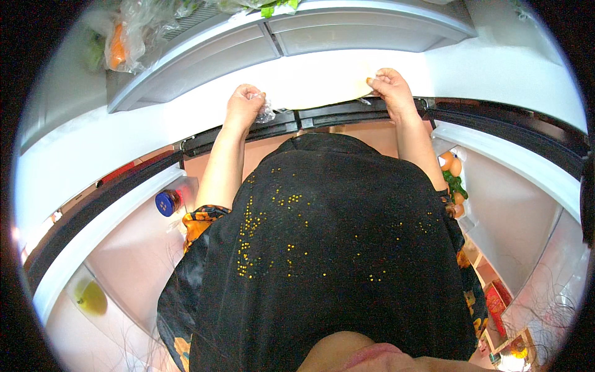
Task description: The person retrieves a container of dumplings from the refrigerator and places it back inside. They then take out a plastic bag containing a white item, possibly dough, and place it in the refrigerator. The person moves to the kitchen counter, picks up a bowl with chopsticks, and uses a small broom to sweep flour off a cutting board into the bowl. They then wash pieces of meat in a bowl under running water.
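Note:
Both my hands are stretched out before an open refrigerator. Clear crinkled plastic film (pixel 266 111) is pinched in my left hand (pixel 245 104). Between the hands spans a pale, whitish-yellow sheet-like thing (pixel 325 90), overexposed, so its kind and its upper edge cannot be told. My right hand (pixel 395 90) holds its right end between thumb and fingers. Near the right hand a small bit of clear plastic (pixel 364 101) hangs below the lower edge. Whether the film in my left hand joins the pale thing is not clear.
Refrigerator drawers (pixel 223 60) lie beyond the hands, with a bagged carrot (pixel 118 46) and green leaves (pixel 279 6) above. The left door holds a blue-lidded jar (pixel 168 203) and a yellow-green fruit (pixel 91 297). Eggs (pixel 455 166) and a green vegetable (pixel 455 184) sit in the right door.

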A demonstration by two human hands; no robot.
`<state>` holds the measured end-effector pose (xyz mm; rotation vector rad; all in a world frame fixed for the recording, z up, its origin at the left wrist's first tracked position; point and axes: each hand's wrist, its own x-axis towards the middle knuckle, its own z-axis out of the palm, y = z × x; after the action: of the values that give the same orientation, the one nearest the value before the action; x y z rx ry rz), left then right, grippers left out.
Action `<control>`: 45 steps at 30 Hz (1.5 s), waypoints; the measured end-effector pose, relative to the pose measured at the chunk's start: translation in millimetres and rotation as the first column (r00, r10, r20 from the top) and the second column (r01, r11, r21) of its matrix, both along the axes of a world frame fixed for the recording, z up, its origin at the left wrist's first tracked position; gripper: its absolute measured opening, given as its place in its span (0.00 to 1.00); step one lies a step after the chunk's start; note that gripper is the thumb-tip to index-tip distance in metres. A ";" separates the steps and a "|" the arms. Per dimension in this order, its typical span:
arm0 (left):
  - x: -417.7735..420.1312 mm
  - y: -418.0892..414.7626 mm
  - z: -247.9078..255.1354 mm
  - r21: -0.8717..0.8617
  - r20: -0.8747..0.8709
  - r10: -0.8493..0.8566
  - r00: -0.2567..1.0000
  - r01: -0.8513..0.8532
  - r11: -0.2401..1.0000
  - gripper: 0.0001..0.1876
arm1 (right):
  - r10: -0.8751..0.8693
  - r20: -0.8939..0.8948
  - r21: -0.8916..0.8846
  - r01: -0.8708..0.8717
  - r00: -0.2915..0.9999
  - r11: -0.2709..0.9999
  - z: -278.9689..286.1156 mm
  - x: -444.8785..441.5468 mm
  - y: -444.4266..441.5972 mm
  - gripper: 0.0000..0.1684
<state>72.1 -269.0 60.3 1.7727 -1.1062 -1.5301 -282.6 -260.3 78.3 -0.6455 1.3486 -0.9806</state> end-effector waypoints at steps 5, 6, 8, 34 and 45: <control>-0.8 -0.1 5.4 0.047 -0.088 0.093 0.992 -0.089 0.995 0.05 | -0.033 0.025 0.110 0.030 0.999 0.993 3.6 -15.8 -3.2 0.23; 0.1 0.9 5.0 0.054 -0.082 0.105 0.991 -0.101 0.993 0.05 | -0.018 0.022 0.124 0.015 1.000 0.992 4.5 -12.5 -2.4 0.24; 1.5 1.9 2.8 0.056 -0.080 0.121 0.989 -0.117 0.992 0.05 | 0.049 0.001 0.187 -0.049 0.999 0.981 3.2 -14.1 -4.3 0.25; -24.0 -4.7 26.2 0.102 -0.179 0.200 0.963 -0.184 0.978 0.08 | 0.298 0.017 0.131 -0.297 0.954 0.946 9.3 -0.4 3.6 0.19; -15.4 -2.4 24.3 0.114 -0.157 0.210 0.965 -0.193 0.974 0.09 | -0.228 -0.054 0.017 0.229 0.972 0.973 17.6 -31.7 -1.8 0.06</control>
<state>56.7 -271.4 84.7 1.7244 -0.7557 -1.5978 -314.4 -262.1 95.9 -0.5076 1.5019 -1.1367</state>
